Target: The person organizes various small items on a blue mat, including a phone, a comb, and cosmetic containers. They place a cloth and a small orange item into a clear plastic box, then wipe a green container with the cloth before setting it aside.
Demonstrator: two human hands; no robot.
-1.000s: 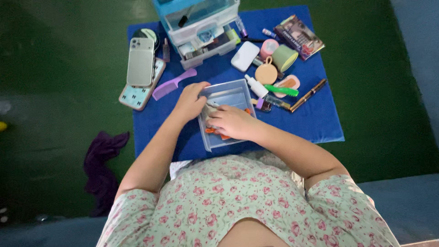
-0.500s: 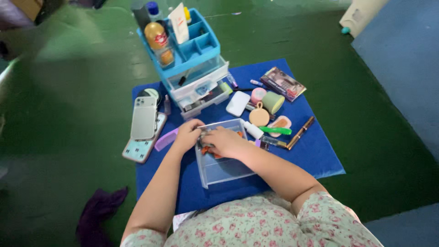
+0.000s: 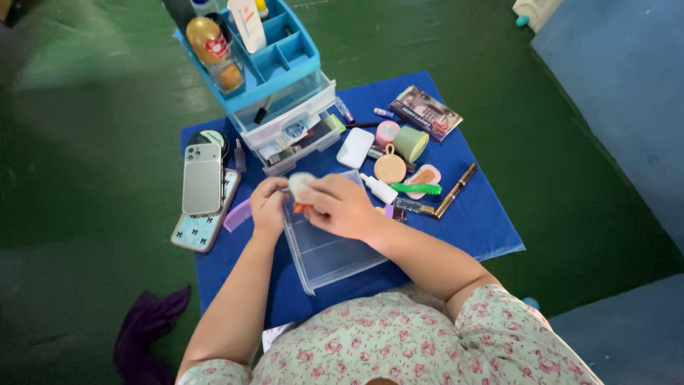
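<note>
1. Nearest the body, the clear plastic drawer [image 3: 335, 249] lies flat on the blue mat [image 3: 484, 228], itself spread on the green floor [image 3: 107, 214]. It is best left flat where it is, so that anything dropped falls back into it.
2. Above the drawer's far end, the left hand [image 3: 268, 207] and the right hand [image 3: 342, 207] are closed together on a small pale round pad [image 3: 300, 184] with something orange [image 3: 302, 208] beneath it. Which hand bears the weight cannot be told, since the fingers overlap.
3. The small things are probably being lifted out, so a light fingertip pinch would serve better than a squeeze, with both hands kept over the drawer.
4. Just right of the hands lie a white dropper bottle [image 3: 378, 189], a green toothbrush [image 3: 416, 188] and a gold pen-like tube [image 3: 457, 190]. The right wrist should be kept from sweeping them.
5. To the left, a purple comb [image 3: 237, 215] and two stacked phones [image 3: 203, 192] are to be avoided likewise.
6. Farthest off stands the blue organiser [image 3: 271, 71] with its open drawer slots.
</note>
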